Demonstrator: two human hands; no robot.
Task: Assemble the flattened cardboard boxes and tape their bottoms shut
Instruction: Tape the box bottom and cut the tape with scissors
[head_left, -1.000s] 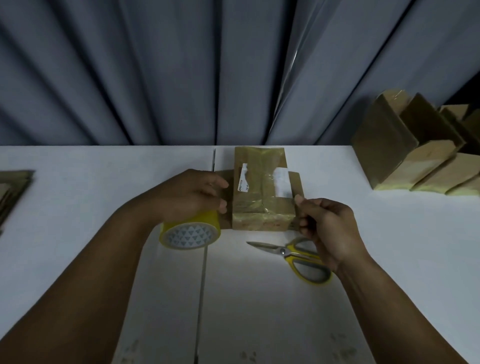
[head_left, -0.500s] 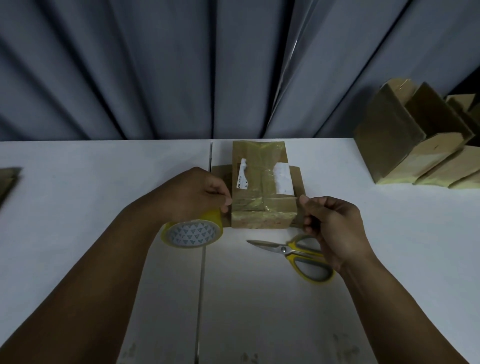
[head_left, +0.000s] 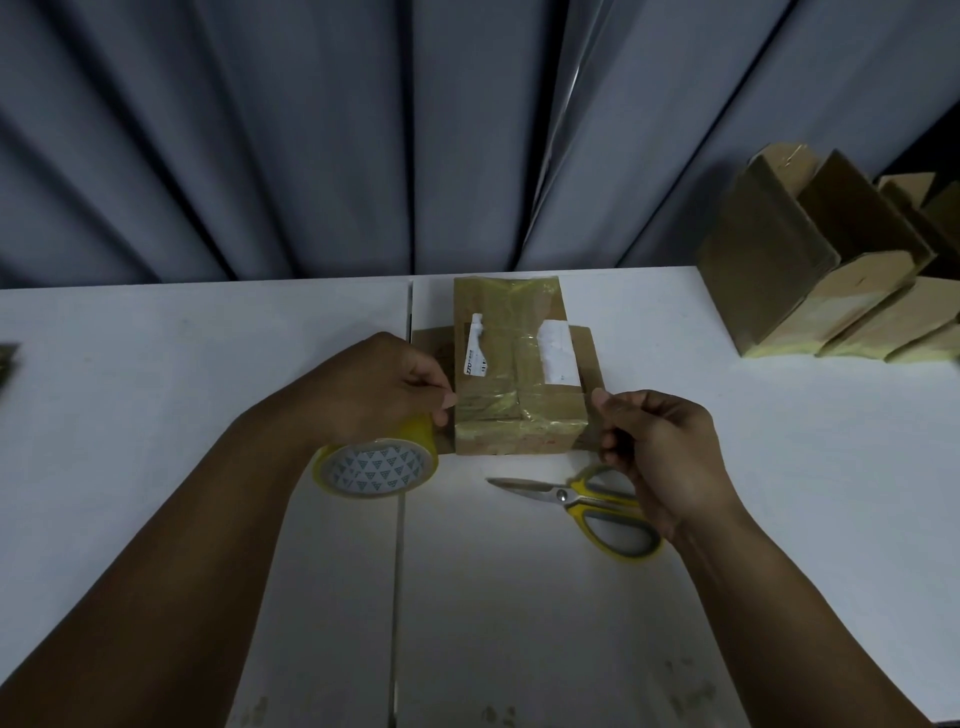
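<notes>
Left hand (head_left: 374, 395) grips tape roll (head_left: 376, 467) at box (head_left: 514, 395) left side. Right hand (head_left: 665, 447) has fingers curled at its right near corner, pinch unclear. Box at tabletop (head_left: 156, 389) far edge, middle, long axis near-to-far, taped face up.

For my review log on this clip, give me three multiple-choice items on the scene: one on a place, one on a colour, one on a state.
1. Where do the scissors lie? A) on the table, on the near side of the box B) on the box C) in a hand
2. What colour is the tape roll? A) blue B) yellow C) red
3. The left hand is: A) flat on the table B) gripping the tape roll C) cutting
Answers: 1A, they lie flat on the tabletop; 2B, yellow rim; 3B, fingers curl over the roll.
</notes>
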